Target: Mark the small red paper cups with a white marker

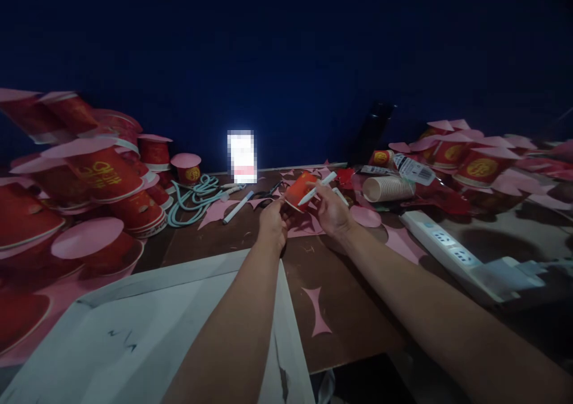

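Note:
My left hand grips a red paper cup by its side, over the middle of the dark table. In my right hand is a white marker, held slantwise between the fingers, its lower end at the cup's wall. I cannot tell whether the tip touches the cup. Another white marker lies to the left of my hands. Pink paper offcuts are scattered around, and a pink paper disc rests right of my right hand.
Red cups with pink discs are piled at the left, more cups at the right. A teal cable, a lit phone, nested paper cups, a power strip and a white box lid surround the work area.

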Demonstrator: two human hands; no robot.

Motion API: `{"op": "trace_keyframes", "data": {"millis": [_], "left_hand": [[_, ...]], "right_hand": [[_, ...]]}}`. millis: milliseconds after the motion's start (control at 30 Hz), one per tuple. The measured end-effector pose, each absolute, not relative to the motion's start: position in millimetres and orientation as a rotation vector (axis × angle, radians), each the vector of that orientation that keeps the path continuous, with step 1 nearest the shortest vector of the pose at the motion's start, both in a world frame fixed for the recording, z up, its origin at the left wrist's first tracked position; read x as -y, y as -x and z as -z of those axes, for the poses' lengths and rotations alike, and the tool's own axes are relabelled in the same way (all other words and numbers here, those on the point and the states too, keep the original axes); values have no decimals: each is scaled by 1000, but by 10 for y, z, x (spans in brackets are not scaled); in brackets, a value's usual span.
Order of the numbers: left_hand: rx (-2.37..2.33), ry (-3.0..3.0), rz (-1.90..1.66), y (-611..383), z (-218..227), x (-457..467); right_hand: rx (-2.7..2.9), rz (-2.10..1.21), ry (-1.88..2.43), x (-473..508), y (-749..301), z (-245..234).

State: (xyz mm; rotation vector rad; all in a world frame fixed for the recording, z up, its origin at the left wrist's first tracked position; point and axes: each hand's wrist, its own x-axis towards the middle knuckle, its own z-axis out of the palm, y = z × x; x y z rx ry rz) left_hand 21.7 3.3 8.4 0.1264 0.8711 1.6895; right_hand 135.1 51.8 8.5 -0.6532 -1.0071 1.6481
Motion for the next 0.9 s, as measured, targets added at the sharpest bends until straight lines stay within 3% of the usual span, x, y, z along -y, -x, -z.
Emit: {"op": "trace_keyframes", "data": {"millis": [467,633,767,900], "left_hand": [[-909,-671,-1468,-295,-30,28],[-935,-612,-1455,-295,-8,1],[-935,-401,-1522,-272,-17,-26],[-856,-234,-1603,-258,-19,-41]], "right_hand": [[764,-1632,785,-520,-1373,-160],[843,-1621,795,-516,-1348,-129],[982,-1342,836,-521,-1352,-143],[1268,-770,840,-435,-1413,-208]]}}
